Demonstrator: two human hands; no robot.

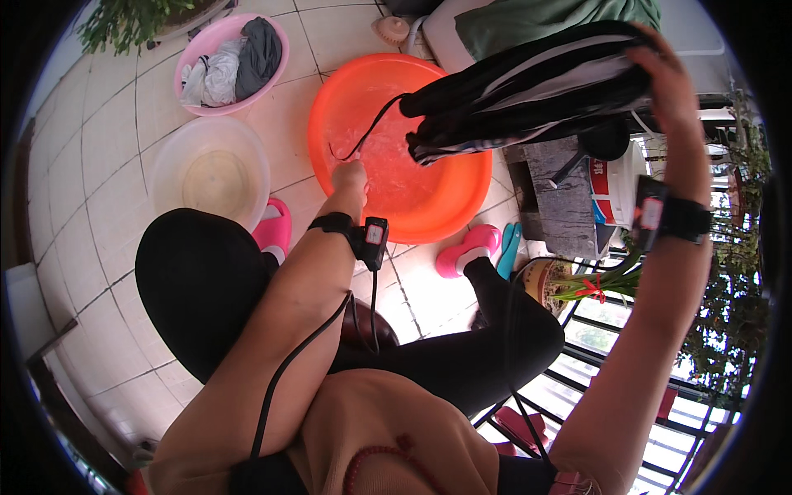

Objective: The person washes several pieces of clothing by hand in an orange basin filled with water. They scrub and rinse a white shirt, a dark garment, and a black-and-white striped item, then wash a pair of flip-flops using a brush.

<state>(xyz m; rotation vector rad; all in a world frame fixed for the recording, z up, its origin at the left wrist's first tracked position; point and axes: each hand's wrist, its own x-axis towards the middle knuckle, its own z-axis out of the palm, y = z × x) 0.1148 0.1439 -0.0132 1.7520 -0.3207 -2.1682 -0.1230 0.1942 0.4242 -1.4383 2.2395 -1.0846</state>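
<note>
My right hand (665, 77) is raised at the upper right and grips the top of a black garment with white stripes (526, 86). The garment hangs out over an orange plastic basin (461, 198), which holds shallow, rippled water. Low over the basin's left part is my left hand (350, 179), its fingers mostly hidden from view. A thin dark cord (377, 124) runs from the garment down to the left hand; whether the fingers close on it is not clear. Both wrists wear black straps with small devices.
Left of the orange basin are a translucent basin (263, 167) and a pink basin (184, 65) with grey and white clothes. A stone block (557, 204), a black pan (603, 142), a white bucket (628, 179), a potted plant (544, 281) and a railing stand at the right.
</note>
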